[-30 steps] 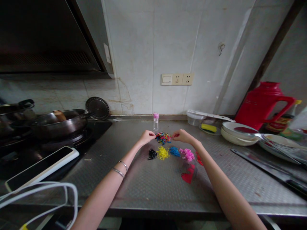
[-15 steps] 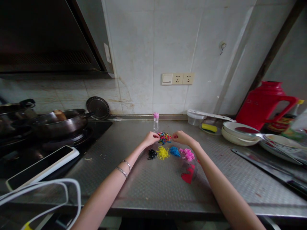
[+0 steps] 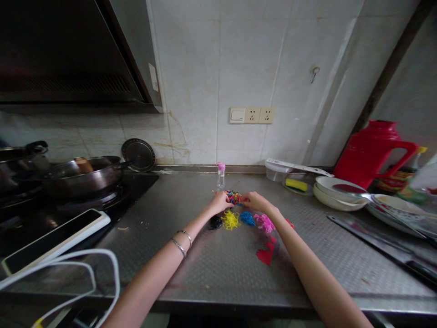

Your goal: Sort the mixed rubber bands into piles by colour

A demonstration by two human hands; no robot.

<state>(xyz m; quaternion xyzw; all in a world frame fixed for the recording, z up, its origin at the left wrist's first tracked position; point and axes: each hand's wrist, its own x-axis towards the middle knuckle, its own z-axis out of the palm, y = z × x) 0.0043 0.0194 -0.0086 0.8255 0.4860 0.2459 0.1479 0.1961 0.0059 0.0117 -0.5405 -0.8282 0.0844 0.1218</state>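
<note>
A heap of mixed-colour rubber bands (image 3: 233, 197) lies on the metal counter between my two hands. My left hand (image 3: 219, 203) has its fingers curled together at the heap's left edge. On the opposite edge, the bent, pinched fingers of my right hand (image 3: 255, 201) touch the bands. Whatever either hand grips is too small to make out. Nearer to me are piles sorted by colour: black bands (image 3: 215, 222), partly behind my left wrist, yellow bands (image 3: 231, 220), blue bands (image 3: 247, 218) and pink bands (image 3: 264, 222). Some red bands (image 3: 290, 223) show beside my right forearm.
Behind the heap stands a small clear bottle with a pink cap (image 3: 221, 175). A clear bag with red shapes (image 3: 267, 252) lies near my right forearm. Bowls (image 3: 337, 198), a knife (image 3: 378, 243) and a red thermos (image 3: 372, 152) occupy the right; pans (image 3: 88, 175) sit left.
My left hand has shifted right, closer in to the heap, and now covers part of the black bands. My right hand has moved slightly left, its fingers reaching the heap. The view has shifted slightly.
</note>
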